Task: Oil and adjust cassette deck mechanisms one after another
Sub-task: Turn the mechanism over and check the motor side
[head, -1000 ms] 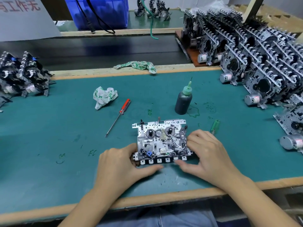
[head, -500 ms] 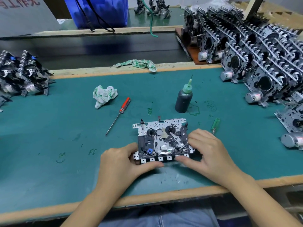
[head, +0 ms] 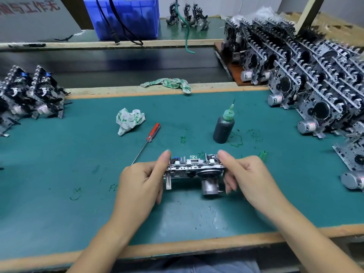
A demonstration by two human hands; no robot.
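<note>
Mechanism [head: 194, 170] now lifted, tilted edge-on; both hands gripping.

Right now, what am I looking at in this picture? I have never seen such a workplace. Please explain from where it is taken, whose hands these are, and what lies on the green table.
There is no machine here: a person works with bare hands, and the one camera sits on the person's head, looking forward and down.

The left hand and the right hand together hold one cassette deck mechanism, tilted up on edge above the green mat, so its round metal motor faces the camera.

On the mat lie a red-handled screwdriver, a dark oil bottle with a green needle tip, a crumpled cloth and a small green tool partly behind the right hand.

Many more mechanisms are stacked at the right, and a few stand at the left.
</note>
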